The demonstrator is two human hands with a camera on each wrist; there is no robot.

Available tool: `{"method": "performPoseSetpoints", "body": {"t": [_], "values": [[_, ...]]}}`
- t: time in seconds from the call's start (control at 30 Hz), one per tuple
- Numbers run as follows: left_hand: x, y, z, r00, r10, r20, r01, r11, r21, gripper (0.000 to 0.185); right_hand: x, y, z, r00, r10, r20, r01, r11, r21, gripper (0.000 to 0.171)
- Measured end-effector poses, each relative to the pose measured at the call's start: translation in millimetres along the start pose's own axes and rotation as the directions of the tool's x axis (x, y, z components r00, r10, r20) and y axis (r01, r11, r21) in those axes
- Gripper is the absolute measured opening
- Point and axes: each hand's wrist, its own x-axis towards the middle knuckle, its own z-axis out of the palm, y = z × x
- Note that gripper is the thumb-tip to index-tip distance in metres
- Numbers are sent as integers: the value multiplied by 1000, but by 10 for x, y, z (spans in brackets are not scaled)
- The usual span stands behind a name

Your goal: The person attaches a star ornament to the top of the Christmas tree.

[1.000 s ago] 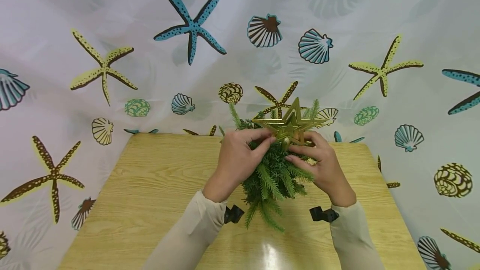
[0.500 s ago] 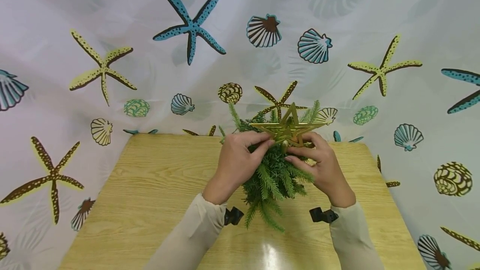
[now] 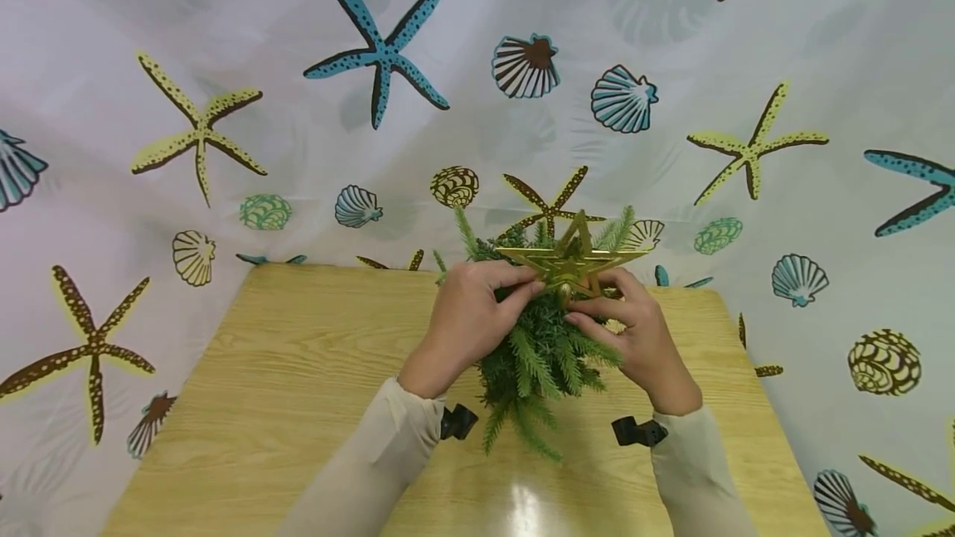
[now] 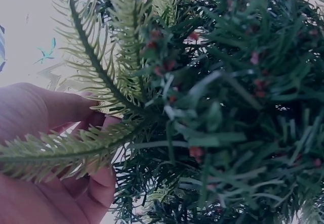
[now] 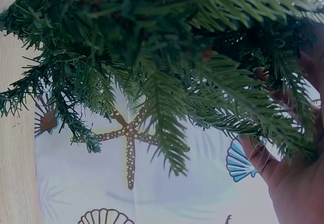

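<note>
A gold star tree topper is at the top of a small artificial Christmas tree in the head view, tilted so it looks flattened. Thumb and fingers of my left hand pinch at the star's lower left. My right hand holds the lower right side, its fingers around the star's base near a small gold knob. Green sprigs partly cover the left hand in the left wrist view. Needles hide most right fingertips in the right wrist view, beside the right palm.
The tree is over a light wood-grain table. Behind and at both sides hangs a white curtain printed with starfish and shells. Black straps show at the wrists, below beige sleeves.
The star's upper point has tipped lower and the star sits slightly lower between the hands. Both hands keep nearly the same place; the head view has shifted a little.
</note>
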Motion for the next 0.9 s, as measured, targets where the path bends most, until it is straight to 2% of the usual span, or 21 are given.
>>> {"method": "performPoseSetpoints", "body": {"t": [0.17,0.3,0.43,0.57,0.7,0.8,0.9], "values": [[-7,14,-8,999,-32,13,32,999,-28,14,-21,-35,-12,1000,-8,2,8,1000,-21,22],[3,21,-11,998,-66,4,66,995,-81,15,-23,-49,-24,1000,-21,-12,20,996,-82,21],[22,24,-27,996,-87,25,89,987,-133,15,-21,-54,-39,998,-48,-48,41,989,-139,23],[20,11,-53,991,-122,58,130,976,-172,13,-20,-77,-63,993,-66,-95,55,992,-112,30],[5,-11,-71,985,-156,79,168,967,-189,11,-48,-119,-95,990,-45,-134,37,997,-68,32],[-3,-19,-95,983,-165,85,178,967,-181,11,-75,-151,-132,988,-26,-152,19,999,-45,31],[-23,-25,-146,986,-150,67,159,971,-178,12,-102,-179,-173,984,-20,-176,14,999,-33,25]]}}
